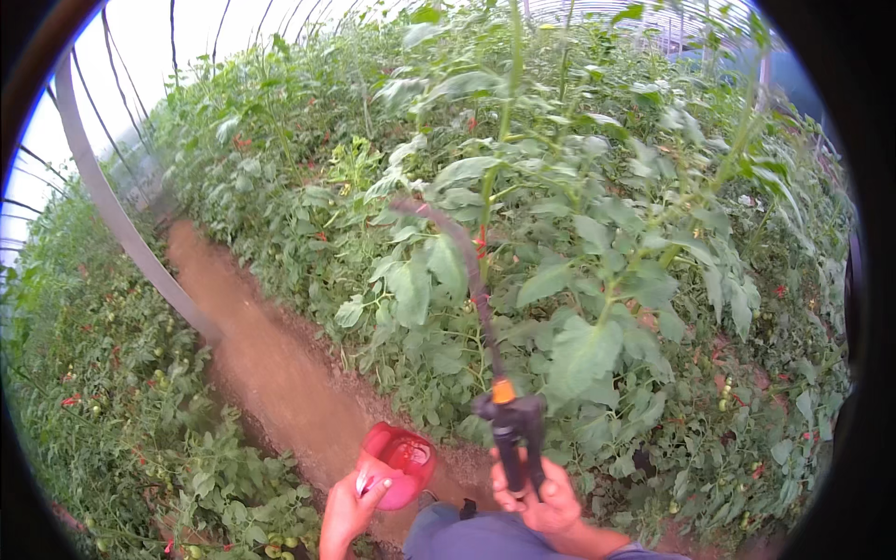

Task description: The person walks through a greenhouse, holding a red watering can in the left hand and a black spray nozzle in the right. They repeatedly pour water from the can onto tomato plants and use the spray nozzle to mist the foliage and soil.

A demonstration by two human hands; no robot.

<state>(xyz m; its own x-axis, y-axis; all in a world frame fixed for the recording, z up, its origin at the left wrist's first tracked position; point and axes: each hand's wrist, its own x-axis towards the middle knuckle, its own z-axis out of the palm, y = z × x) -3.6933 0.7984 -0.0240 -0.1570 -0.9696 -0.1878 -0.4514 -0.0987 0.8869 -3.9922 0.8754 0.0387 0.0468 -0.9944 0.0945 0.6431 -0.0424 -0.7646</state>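
Note:
My left hand [353,504] holds a red plastic container [413,483] by its rim, the thumb lying over the edge. The container's open top faces up, and something pale and shiny shows inside. In my right hand [549,497] is a black two-handled hand tool [514,423] with an orange collar [502,392]. From the collar a long, dark, curved arm [465,255] reaches up in front of a tomato plant [483,182]; motion blurs it. A red tie [480,241] shows by the stem, close to the arm. Whether the arm touches the leaves, I cannot tell.
A brown dirt path [280,371] runs from my feet to the far left. Dense tomato plants [105,420] with green fruit and red ties line its left side, and more rise on the right. A pale curved greenhouse pole [133,231] slants down at the left.

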